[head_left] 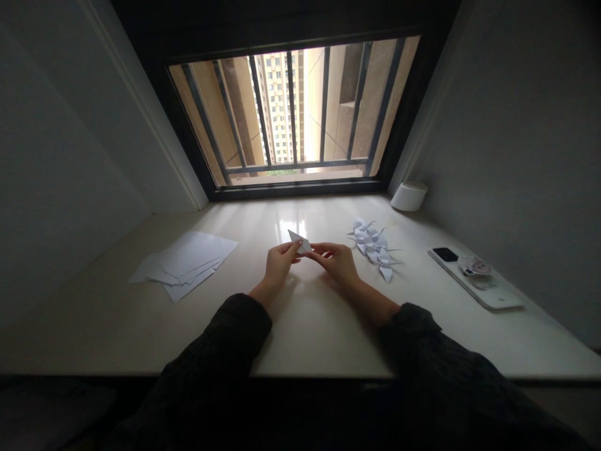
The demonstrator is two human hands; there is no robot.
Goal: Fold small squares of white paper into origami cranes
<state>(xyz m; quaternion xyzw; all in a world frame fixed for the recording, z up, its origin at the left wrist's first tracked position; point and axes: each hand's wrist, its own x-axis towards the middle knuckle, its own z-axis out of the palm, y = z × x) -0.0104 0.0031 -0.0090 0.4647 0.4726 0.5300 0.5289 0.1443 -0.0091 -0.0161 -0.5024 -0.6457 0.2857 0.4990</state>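
Note:
A small folded piece of white paper (pixel 299 241) is held above the pale table (pixel 305 326) between both hands. My left hand (pixel 279 263) pinches its left side with fingers closed. My right hand (pixel 338 262) grips its right side, fingers curled round it. Both wrists come out of dark sleeves. The paper's pointed tip sticks up to the left, clear of the fingers.
A loose stack of white sheets (pixel 185 263) lies at the left. Several folded paper cranes (pixel 374 246) sit just right of my hands. A white phone (pixel 474 275) lies at the far right, a white round container (pixel 409 195) near the barred window (pixel 293 113).

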